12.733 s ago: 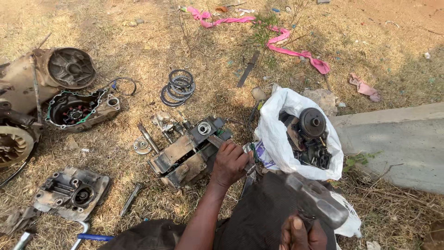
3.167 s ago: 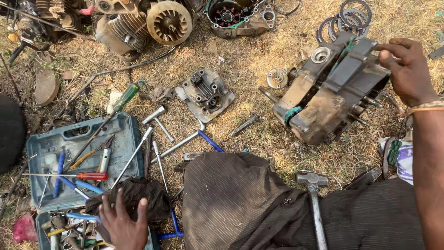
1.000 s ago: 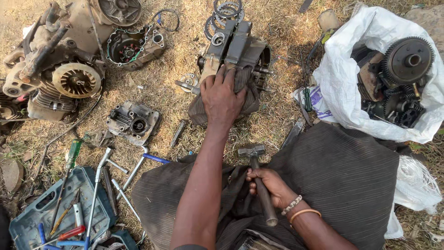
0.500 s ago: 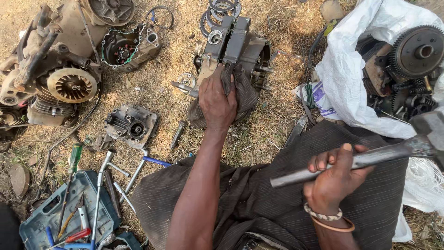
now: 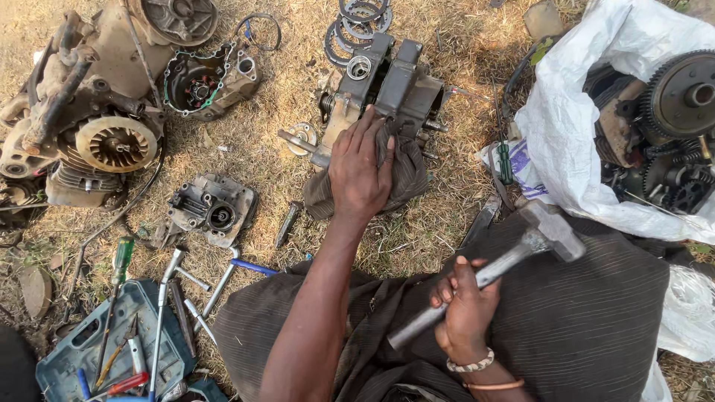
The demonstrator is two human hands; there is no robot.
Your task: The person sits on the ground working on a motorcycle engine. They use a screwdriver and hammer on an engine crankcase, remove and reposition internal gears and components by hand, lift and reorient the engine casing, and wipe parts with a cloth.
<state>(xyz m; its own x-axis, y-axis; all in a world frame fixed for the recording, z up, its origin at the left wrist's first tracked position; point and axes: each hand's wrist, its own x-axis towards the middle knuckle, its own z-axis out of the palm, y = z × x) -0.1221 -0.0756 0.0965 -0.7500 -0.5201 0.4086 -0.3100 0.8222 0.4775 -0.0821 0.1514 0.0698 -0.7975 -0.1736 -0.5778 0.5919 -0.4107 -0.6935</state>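
My left hand (image 5: 363, 170) presses flat on a dark rag (image 5: 408, 179) draped over the near end of a grey engine crankcase (image 5: 387, 82) lying on dry grass. My right hand (image 5: 465, 309) grips the metal handle of a hammer (image 5: 547, 232), whose head is raised to the right above my lap, over dark cloth. The hammer head sits well to the right of the crankcase and apart from it.
A white plastic sack (image 5: 596, 126) with gears (image 5: 681, 93) lies at right. Engine parts include a cylinder block (image 5: 89, 141), an engine cover (image 5: 205, 78), a small casing (image 5: 212, 212) and rings (image 5: 361, 15). A blue toolbox (image 5: 112, 350) with screwdrivers and wrenches sits at lower left.
My right hand took up the hammer from my lap and swung it high to the right; now the head has come down closer. My left hand stays on the crankcase.
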